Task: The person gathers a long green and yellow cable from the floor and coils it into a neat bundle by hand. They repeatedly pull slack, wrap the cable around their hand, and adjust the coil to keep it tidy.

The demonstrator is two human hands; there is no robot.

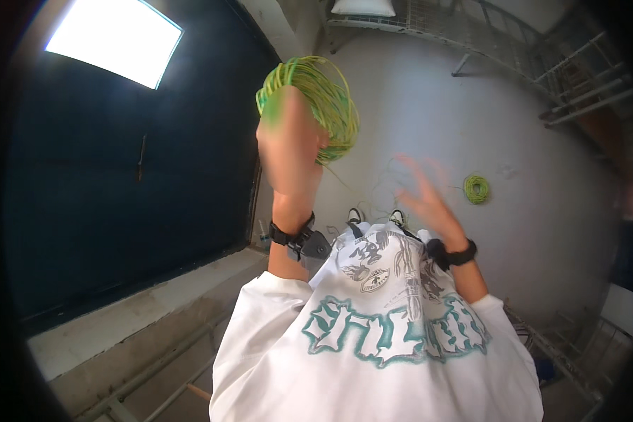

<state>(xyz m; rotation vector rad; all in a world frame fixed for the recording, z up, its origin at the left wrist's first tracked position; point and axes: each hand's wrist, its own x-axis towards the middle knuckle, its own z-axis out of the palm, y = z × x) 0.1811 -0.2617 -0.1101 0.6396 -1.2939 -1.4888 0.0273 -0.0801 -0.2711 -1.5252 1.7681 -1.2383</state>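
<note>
My left hand (288, 151) is raised in front of me and holds a coil of green-yellow wire (323, 98) looped around it. A thin strand of the same wire trails down from the coil toward the floor. My right hand (422, 193) is lifted beside it, blurred, fingers spread, and holds nothing that I can make out. Both wrists carry black bands. Below them I see my white printed shirt (373, 330) and the tips of my shoes (376, 214).
A second small coil of green wire (477, 188) lies on the grey floor to the right. A dark wall with a bright window (116, 39) stands to the left, with a concrete ledge (141, 309) below. Metal racks (570, 77) line the upper right.
</note>
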